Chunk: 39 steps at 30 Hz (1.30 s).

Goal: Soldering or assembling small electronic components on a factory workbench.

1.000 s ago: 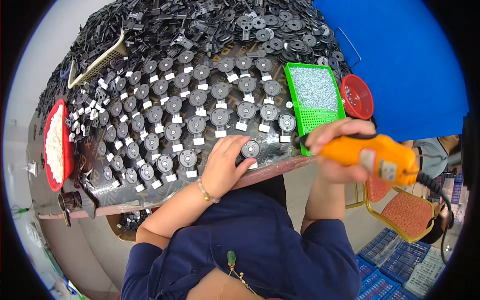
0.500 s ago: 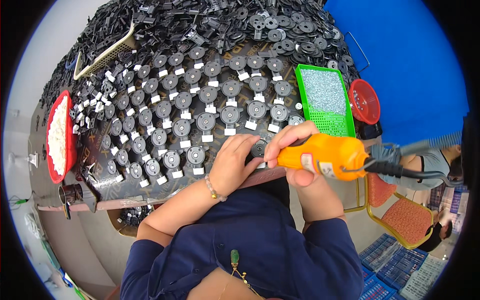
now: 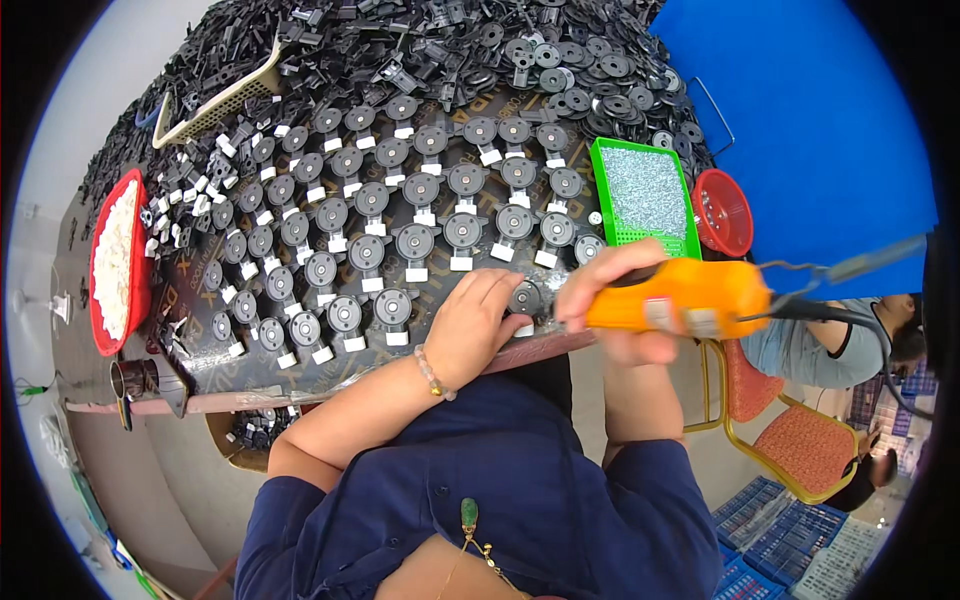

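My left hand [image 3: 468, 325] rests at the table's near edge, its thumb and fingers to either side of a black round disc part [image 3: 525, 298], steadying it. A bit of white block shows under that disc by the thumb. In my right hand [image 3: 622, 295] is an orange electric screwdriver [image 3: 690, 300], lying almost level with its cable trailing to the right. Its front end is hidden by my fingers, just right of the disc. Rows of similar black disc parts with white blocks [image 3: 414, 240] lie beyond and left of my hands.
A green tray of small silvery screws [image 3: 645, 190] sits right of the rows, beside a red bowl [image 3: 722, 215]. At far left stands a red basin of white pieces [image 3: 118, 262]. Black parts [image 3: 400, 50] are heaped at the back around a beige basket [image 3: 225, 100]. Another person [image 3: 835, 340] is at right.
My right hand has drawn the screwdriver rightward, away from the disc part. My left hand stays at that part, and more of the disc is visible.
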### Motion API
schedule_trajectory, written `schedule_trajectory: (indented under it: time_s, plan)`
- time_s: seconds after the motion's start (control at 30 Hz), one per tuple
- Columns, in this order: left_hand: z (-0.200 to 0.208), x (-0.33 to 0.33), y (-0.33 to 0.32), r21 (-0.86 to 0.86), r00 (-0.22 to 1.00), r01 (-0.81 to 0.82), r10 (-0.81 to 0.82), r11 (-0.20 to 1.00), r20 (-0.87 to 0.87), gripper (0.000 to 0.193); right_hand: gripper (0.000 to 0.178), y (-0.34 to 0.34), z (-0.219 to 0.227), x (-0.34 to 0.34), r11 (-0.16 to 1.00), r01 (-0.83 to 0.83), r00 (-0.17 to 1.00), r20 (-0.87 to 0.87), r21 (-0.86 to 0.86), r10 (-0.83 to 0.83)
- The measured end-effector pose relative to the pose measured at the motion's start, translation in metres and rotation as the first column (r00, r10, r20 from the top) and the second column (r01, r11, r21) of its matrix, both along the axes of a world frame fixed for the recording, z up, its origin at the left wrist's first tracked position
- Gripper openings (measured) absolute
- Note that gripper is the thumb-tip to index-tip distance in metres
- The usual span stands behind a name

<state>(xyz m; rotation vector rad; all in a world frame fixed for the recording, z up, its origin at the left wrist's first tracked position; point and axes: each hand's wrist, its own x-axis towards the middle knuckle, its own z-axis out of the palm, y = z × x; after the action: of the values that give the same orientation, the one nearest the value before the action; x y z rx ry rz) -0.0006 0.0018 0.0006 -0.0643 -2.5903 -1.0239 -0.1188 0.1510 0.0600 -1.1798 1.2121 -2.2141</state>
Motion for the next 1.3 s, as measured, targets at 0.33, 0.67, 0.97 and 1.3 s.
schedule_trajectory:
  time_s: [0.33,0.67,0.97,1.3]
  plan:
    - [0.039,-0.007,-0.028,-0.598,0.959,-0.211,0.281,0.773,0.025,0.072,0.071,0.069,0.000,-0.073,0.813,0.580,0.811,-0.133,0.052,-0.570]
    - [0.046,0.040,0.003,-0.578,0.962,-0.073,0.210,0.813,0.174,0.066,0.069,0.066,-0.018,-0.078,0.849,0.527,0.849,-0.056,0.027,-0.525]
    - [0.041,0.034,-0.014,-0.506,0.973,-0.149,0.218,0.849,0.079,0.055,0.070,0.064,-0.015,-0.076,0.840,0.542,0.839,-0.067,0.022,-0.540]
    - [0.033,0.029,-0.023,-0.402,0.980,-0.147,0.189,0.904,0.069,0.044,0.080,0.027,0.020,-0.024,0.935,0.329,0.937,-0.078,-0.132,-0.340]
